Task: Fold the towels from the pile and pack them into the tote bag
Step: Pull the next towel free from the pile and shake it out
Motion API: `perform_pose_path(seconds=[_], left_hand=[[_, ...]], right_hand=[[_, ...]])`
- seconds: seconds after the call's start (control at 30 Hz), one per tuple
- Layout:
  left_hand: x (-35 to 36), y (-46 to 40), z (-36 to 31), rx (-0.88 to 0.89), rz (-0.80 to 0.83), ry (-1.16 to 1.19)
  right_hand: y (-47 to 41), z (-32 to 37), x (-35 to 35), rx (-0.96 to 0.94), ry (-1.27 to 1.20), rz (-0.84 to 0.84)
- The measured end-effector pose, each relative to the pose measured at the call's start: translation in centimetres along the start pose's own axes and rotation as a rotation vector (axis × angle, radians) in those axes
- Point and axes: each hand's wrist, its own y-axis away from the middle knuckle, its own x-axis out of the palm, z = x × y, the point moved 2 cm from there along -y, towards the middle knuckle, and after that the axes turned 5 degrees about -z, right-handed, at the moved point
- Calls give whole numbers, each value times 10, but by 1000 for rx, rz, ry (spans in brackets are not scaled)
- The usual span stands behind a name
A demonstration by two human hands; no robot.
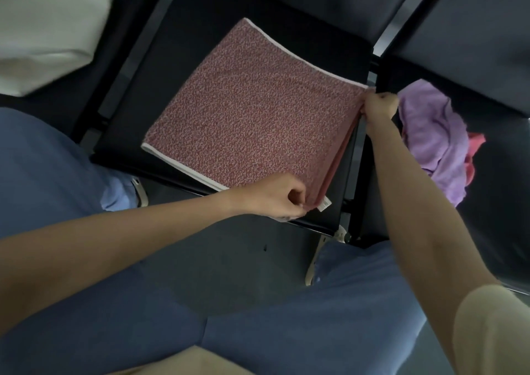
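On the middle black padded seat (177, 93) lay the speckled red terry towel with white edging (252, 111), already doubled. The left hand (275, 195) pinched its near corner and the right hand (378, 108) pinched the far one along the same edge. Lifting both corners together and keeping the edges matched would likely give a square fold. A crumpled lilac towel (433, 136) waited on the next seat.
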Motion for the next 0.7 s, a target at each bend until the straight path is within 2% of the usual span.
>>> perform_pose_path(seconds=[0.1,0.2,0.33,0.53,0.7], left_hand=[[-6,12,-10,-47,-70,138],[-21,21,-19,-102,-103,314],[-45,39,-18,-150,-121,416],[-83,68,8,-192,-194,468],[-118,84,42,-254,-318,500]], right_hand=[[0,9,-15,75,-248,-60],[3,26,-21,66,-378,-98],[16,57,-2,-45,-350,-99],[59,112,65,-244,-236,-56],[93,139,129,-274,-166,23]])
